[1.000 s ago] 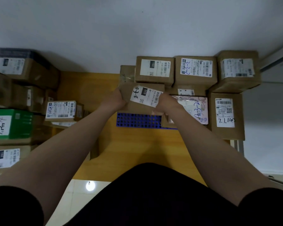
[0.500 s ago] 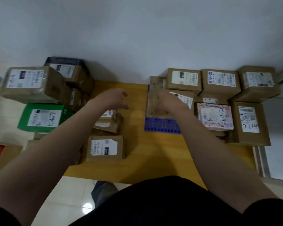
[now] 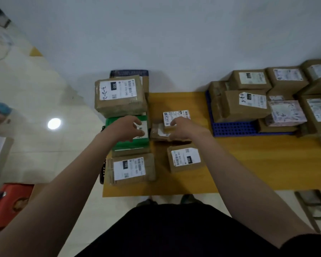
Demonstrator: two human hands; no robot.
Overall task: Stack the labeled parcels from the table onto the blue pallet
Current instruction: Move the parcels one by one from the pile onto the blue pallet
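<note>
At the far left a red box point(image 3: 7, 204) sits on the floor. On the left end of the tabletop point(image 3: 248, 164), the parcel labelled 220 point(image 3: 119, 96) tops a stack. Nearer you lies the green parcel point(image 3: 128, 143), and your left hand point(image 3: 127, 127) hovers over its label, grip loose, fingers apart, holding nothing. The parcel labelled 102 point(image 3: 132, 170) lies nearest you. Your right hand point(image 3: 185, 128) reaches over the small white-labelled parcel point(image 3: 176, 115), fingers spread, grip unclosed. It may touch the near edge, but blur hides that. At the right, the blue pallet point(image 3: 233, 128) carries stacked parcels point(image 3: 245, 105).
</note>
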